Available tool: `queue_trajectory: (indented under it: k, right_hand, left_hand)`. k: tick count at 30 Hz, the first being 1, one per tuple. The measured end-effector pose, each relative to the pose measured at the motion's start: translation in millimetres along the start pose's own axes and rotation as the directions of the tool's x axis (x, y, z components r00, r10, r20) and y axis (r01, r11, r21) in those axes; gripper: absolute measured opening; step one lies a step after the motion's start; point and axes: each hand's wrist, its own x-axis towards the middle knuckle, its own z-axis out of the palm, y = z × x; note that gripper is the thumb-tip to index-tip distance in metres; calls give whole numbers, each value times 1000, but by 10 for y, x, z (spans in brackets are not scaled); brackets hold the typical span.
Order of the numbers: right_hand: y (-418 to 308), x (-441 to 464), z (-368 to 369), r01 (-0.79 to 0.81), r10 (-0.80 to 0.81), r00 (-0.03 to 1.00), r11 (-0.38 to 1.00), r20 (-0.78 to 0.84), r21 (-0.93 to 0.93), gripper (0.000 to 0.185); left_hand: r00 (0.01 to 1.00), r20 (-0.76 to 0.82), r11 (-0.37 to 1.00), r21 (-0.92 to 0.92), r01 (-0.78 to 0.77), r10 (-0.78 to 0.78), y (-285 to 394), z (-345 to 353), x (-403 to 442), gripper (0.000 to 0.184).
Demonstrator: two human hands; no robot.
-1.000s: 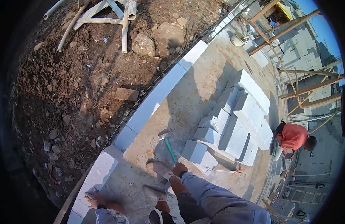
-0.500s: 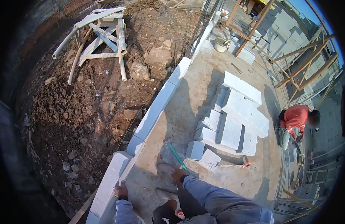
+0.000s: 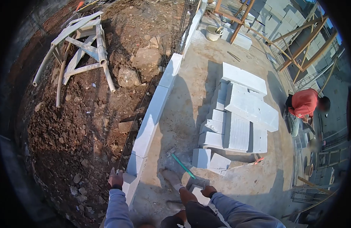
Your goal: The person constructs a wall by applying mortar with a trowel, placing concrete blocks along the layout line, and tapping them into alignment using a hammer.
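My left hand (image 3: 115,178) is at the outer edge of the low white block wall (image 3: 148,127), its fingers pinched at the lower end of a thin string (image 3: 136,117). My right hand (image 3: 209,190) is low in the view, its fingers curled at the edge of a small white block (image 3: 199,195) beside my feet. The underside of that grip is hidden. A green-handled tool (image 3: 183,166) lies on the concrete, just up and left of my right hand, untouched.
White blocks (image 3: 236,125) are stacked on the concrete floor (image 3: 179,114). A person in red (image 3: 304,103) bends over at the right. A bucket (image 3: 213,33) and wooden props (image 3: 242,22) stand farther off. Pale pipes and boards (image 3: 82,47) lie on rough soil (image 3: 88,125).
My left hand has gone from the block's top to the string. My right hand has let go of the green-handled tool and moved right to the small block. The view has shifted.
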Motion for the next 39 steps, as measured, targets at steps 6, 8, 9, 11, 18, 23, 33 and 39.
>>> queue_trajectory:
  k: [6,8,9,11,18,23,33,39]
  right_hand:
    - [-12,451,233,110,-98,991,984,-88,142,52]
    - [-38,594,275,122,-108,990,978,-87,167,53]
    - [-129,530,171,105,-93,993,978,-69,182,53]
    - [-320,353,-109,115,-103,993,971,-65,210,52]
    - [-538,457,-400,145,-102,984,930,-143,336,51]
    - [-340,590,-78,115,-54,982,930,-179,349,48]
    - [-103,594,1003,-49,83,995,869,-48,492,51]
    - [-127,721,1804,-120,161,987,808,-20,576,50]
  left_hand:
    - [973,221,995,47,-85,73,127,367,563,38]
    - [972,215,988,139,67,-97,396,184,542,33]
    - [970,227,976,214,38,-88,399,175,595,31]
    - [966,249,935,354,-20,-73,136,266,683,29]
    - [944,300,851,524,-45,-135,-209,153,643,25]
    - [931,273,850,523,69,-243,14,112,511,26]
    - [857,516,618,672,-407,3,-1279,374,1194,30]
    - [913,396,671,704,-233,-97,-383,-189,879,34]
